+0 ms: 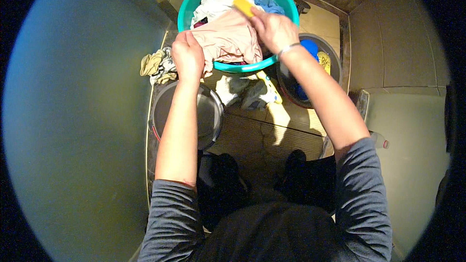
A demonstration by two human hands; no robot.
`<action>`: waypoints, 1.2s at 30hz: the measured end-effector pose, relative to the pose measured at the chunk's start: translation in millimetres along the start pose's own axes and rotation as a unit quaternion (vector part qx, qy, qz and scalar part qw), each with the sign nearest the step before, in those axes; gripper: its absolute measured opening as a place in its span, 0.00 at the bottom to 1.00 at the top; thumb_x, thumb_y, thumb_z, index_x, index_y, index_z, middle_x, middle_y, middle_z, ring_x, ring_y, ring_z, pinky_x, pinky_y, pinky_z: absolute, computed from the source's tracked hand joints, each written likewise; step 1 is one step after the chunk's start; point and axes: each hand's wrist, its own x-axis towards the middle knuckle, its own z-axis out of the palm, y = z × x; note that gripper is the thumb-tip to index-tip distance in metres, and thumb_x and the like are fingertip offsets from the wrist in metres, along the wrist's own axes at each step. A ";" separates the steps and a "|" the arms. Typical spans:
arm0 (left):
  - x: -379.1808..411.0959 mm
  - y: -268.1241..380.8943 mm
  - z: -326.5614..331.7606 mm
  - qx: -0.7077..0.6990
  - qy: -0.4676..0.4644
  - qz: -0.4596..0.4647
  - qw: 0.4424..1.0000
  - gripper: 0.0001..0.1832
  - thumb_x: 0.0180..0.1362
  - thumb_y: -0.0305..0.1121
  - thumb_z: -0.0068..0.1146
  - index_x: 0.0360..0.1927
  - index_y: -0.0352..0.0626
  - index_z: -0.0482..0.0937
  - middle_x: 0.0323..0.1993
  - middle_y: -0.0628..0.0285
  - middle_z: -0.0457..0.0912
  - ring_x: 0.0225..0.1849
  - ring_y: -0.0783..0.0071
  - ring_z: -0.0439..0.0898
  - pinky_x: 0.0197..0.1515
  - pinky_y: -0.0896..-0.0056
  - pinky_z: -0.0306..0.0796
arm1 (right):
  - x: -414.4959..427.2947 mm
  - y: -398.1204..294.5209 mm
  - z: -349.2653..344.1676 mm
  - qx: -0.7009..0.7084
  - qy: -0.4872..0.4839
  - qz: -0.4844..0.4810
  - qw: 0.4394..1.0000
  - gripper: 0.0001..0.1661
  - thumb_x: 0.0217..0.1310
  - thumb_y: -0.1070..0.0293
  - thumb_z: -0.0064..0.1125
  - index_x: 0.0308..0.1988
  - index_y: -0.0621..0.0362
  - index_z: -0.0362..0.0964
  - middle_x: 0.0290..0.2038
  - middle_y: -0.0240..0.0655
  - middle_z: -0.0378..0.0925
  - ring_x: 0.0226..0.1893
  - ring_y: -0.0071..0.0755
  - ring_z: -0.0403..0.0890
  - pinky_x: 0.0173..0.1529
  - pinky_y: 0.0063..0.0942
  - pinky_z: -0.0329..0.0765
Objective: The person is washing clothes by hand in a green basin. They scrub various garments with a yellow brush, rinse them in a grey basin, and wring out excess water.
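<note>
A green plastic basin holds a white cloth, a blue cloth and a pale pink garment, which lies uppermost towards its near rim. My left hand grips the pink garment's left edge at the basin's rim. Above the cloth, my right hand holds a yellow bar, perhaps laundry soap; it is slightly blurred. The bar's underside is hidden, so contact with the cloth cannot be told.
Crumpled cloths lie left of the basin. A round bucket stands below my left hand. Right of the basin, a dark tub holds blue items and a yellow brush. A yellow-handled brush and whitish cloth lie between them.
</note>
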 end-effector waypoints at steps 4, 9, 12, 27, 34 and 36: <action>-1.0 -7.3 -8.2 0.006 0.008 -0.005 1.000 0.15 0.69 0.32 0.49 0.42 0.30 0.83 0.34 0.36 0.84 0.40 0.39 0.85 0.45 0.49 0.76 | -40.7 -38.7 19.0 0.060 -0.034 -0.183 0.981 0.21 0.72 0.49 0.51 0.57 0.39 0.80 0.32 0.46 0.84 0.33 0.55 0.86 0.37 0.52 0.82; 6.7 -12.7 1.7 -0.007 -0.004 0.009 1.000 0.14 0.68 0.31 0.51 0.43 0.29 0.84 0.35 0.37 0.85 0.41 0.42 0.86 0.47 0.53 0.77 | 4.2 25.7 11.8 -0.136 -0.057 -0.006 0.989 0.20 0.73 0.51 0.49 0.59 0.34 0.78 0.32 0.46 0.84 0.34 0.54 0.86 0.36 0.53 0.82; 11.5 -16.2 -5.6 -0.024 0.029 -0.011 0.999 0.15 0.68 0.31 0.50 0.44 0.28 0.84 0.37 0.39 0.86 0.41 0.47 0.86 0.49 0.56 0.76 | -5.6 22.5 -12.2 -0.038 -0.015 0.006 0.999 0.21 0.73 0.51 0.50 0.58 0.42 0.79 0.39 0.50 0.85 0.40 0.58 0.85 0.43 0.52 0.82; 1.4 11.4 -17.4 0.181 0.087 0.234 0.951 0.16 0.63 0.32 0.56 0.52 0.35 0.79 0.46 0.41 0.82 0.48 0.44 0.82 0.51 0.48 0.75 | -39.9 25.8 -20.5 0.013 0.013 0.005 1.000 0.21 0.71 0.52 0.52 0.59 0.40 0.78 0.42 0.45 0.85 0.41 0.54 0.86 0.44 0.50 0.82; -17.9 2.6 6.5 0.295 -0.153 0.238 0.913 0.27 0.62 0.48 0.60 0.54 0.34 0.80 0.58 0.46 0.81 0.60 0.51 0.79 0.67 0.52 0.67 | -35.5 6.1 19.8 -0.025 -0.074 -0.117 0.990 0.21 0.71 0.53 0.52 0.58 0.41 0.78 0.32 0.46 0.84 0.34 0.54 0.86 0.36 0.52 0.81; -18.8 0.3 2.6 0.288 -0.185 0.247 0.907 0.30 0.62 0.50 0.60 0.56 0.33 0.80 0.59 0.44 0.80 0.63 0.49 0.76 0.69 0.53 0.65 | -22.3 23.6 17.9 -0.104 -0.068 -0.065 0.990 0.20 0.71 0.52 0.52 0.58 0.41 0.77 0.31 0.46 0.84 0.32 0.52 0.86 0.33 0.50 0.81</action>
